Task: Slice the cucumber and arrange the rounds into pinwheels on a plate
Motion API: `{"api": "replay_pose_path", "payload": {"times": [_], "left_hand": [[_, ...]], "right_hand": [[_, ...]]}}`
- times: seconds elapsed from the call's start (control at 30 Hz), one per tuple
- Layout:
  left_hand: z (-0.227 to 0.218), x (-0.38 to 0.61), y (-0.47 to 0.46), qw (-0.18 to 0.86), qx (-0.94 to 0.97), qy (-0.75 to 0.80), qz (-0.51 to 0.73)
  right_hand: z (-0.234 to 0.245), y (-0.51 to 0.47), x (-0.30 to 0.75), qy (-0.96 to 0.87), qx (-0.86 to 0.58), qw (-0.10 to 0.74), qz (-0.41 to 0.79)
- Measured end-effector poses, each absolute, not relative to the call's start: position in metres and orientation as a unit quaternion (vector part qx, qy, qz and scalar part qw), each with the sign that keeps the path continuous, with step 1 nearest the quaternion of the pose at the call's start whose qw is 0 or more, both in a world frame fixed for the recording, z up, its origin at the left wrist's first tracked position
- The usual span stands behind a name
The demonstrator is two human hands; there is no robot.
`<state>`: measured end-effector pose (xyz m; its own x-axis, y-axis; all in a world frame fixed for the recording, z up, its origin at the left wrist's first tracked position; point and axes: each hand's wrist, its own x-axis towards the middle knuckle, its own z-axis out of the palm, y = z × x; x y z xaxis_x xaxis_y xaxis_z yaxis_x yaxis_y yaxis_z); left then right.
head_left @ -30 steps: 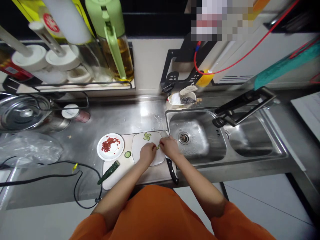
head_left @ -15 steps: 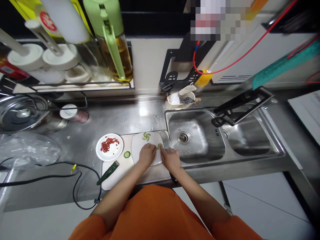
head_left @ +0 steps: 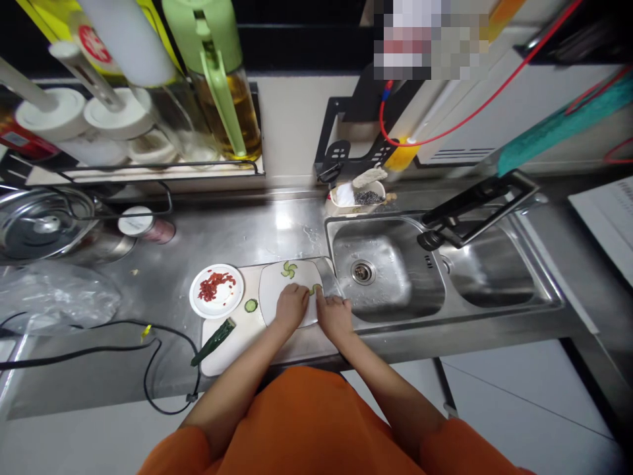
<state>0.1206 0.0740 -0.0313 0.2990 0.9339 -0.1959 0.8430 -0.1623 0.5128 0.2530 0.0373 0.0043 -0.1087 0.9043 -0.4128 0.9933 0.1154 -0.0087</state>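
On a white square plate (head_left: 270, 297), my left hand (head_left: 293, 305) and my right hand (head_left: 335, 315) meet at the right side. Small curved cucumber slices (head_left: 315, 289) lie at their fingertips, partly covered by the fingers. Both hands have their fingers bent and held close together. Farther up the plate, several cut cucumber slices (head_left: 289, 269) form a pinwheel. The plate rests on a pale cutting board (head_left: 217, 363). Left of it are a round cucumber piece (head_left: 251, 305) and a dark green length of cucumber (head_left: 213, 342).
A white dish (head_left: 196, 305) with red dried berries overlaps the board's left corner. To the right is a steel double sink (head_left: 395, 277) with a black faucet (head_left: 459, 211). A black cable (head_left: 148, 389) and a plastic bag (head_left: 59, 297) lie left. An oil bottle (head_left: 232, 112) stands behind.
My right hand has shifted slightly left, its fingers still at the cucumber slices. My left hand stays nearly in place. The pinwheel looks the same.
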Motion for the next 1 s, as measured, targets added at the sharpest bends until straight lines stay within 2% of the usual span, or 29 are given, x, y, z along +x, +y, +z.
{"api": "replay_pose_path", "payload": {"times": [0.53, 0.77, 1.0], "left_hand": [[-0.023, 0.12, 0.074, 0.274, 0.753, 0.59, 0.099], [0.003, 0.055, 0.052, 0.225, 0.694, 0.662, 0.175], [0.016, 0.009, 0.033, 0.182, 0.601, 0.779, -0.004]], "right_hand": [[0.004, 0.038, 0.257, 0.742, 0.641, 0.136, -0.142], [0.016, 0.033, 0.257, 0.736, 0.649, 0.11, -0.158], [0.021, 0.026, 0.246, 0.755, 0.621, 0.107, -0.181]]}}
